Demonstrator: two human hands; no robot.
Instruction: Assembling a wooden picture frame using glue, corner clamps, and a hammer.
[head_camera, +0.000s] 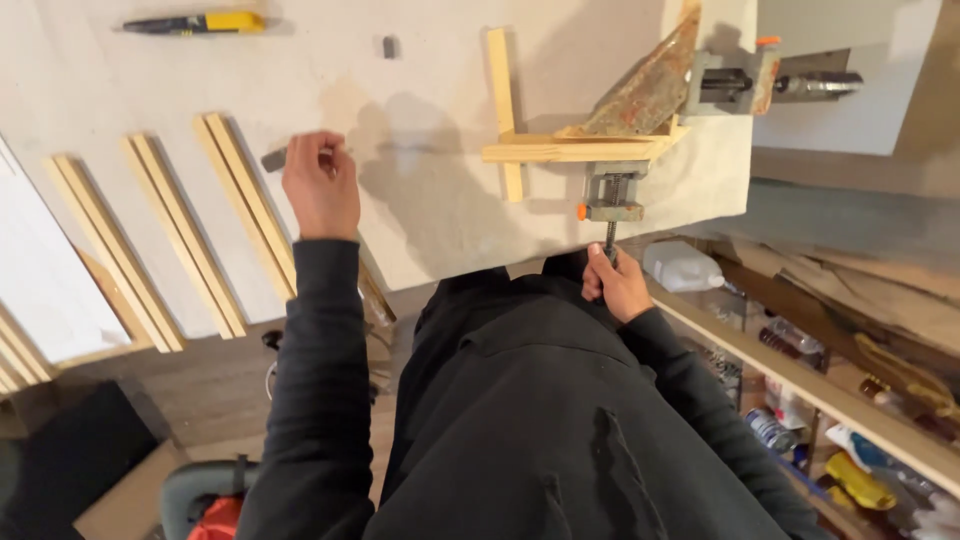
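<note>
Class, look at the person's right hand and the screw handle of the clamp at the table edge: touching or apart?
Touching. The head view shows the right hand closed around the clamp's screw handle, fingers wrapped on it with no gap.

pale worktop (420, 210), wooden shelf (800, 385) of cluttered bottles to the right, brown floor (210, 390) below

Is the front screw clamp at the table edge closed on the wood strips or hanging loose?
Closed on them: the front screw clamp grips the crossed wood strips against the table; the right hand holds its screw handle.
</note>
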